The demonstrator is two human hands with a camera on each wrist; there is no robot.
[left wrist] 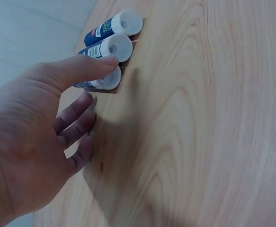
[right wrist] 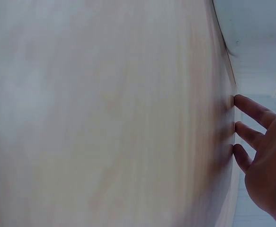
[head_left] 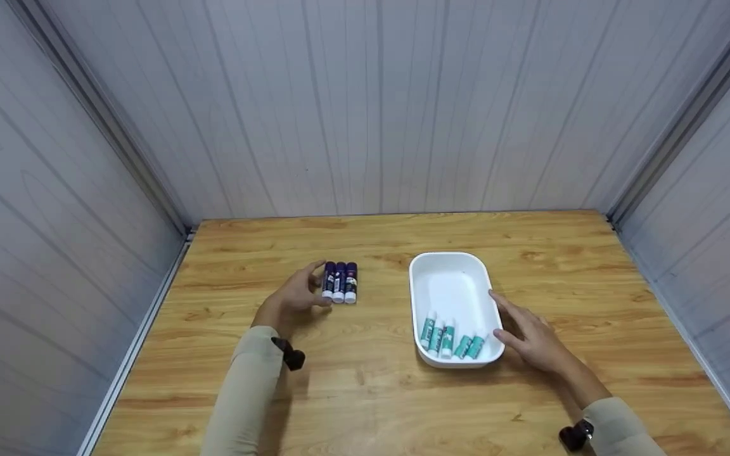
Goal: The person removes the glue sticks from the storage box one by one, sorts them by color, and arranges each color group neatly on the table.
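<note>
Three dark blue glue sticks (head_left: 339, 282) lie side by side in a tight row on the wooden bench (head_left: 365, 392), left of centre, their lengths running away from the person. In the left wrist view their white ends face the camera and the sticks touch one another.

The left hand (head_left: 295, 296) rests just beside this row, on its left. The thumb tip lies on the white end of the nearest stick; the other fingers (left wrist: 76, 124) are loosely extended toward the bench surface and grip nothing. State of the left hand: fingers relaxed and spread — touching, not holding.

A white rectangular tray (head_left: 450, 278) with rounded corners stands on the bench to the right of the row, well apart from it. Five teal-and-white glue sticks (head_left: 452, 339) lie in the near end of the tray, slightly fanned; the far end is bare.

The right hand (head_left: 533, 339) lies flat on the bench against the tray's right side — the straight fingers (right wrist: 251, 109) reach along the outer wall near the rim. Whether they press on the wall cannot be told. They hold nothing.

Both forearms wear beige sleeves, each with a small dark camera mount at the wrist. Pale grey panelled walls enclose the bench on three sides.
</note>
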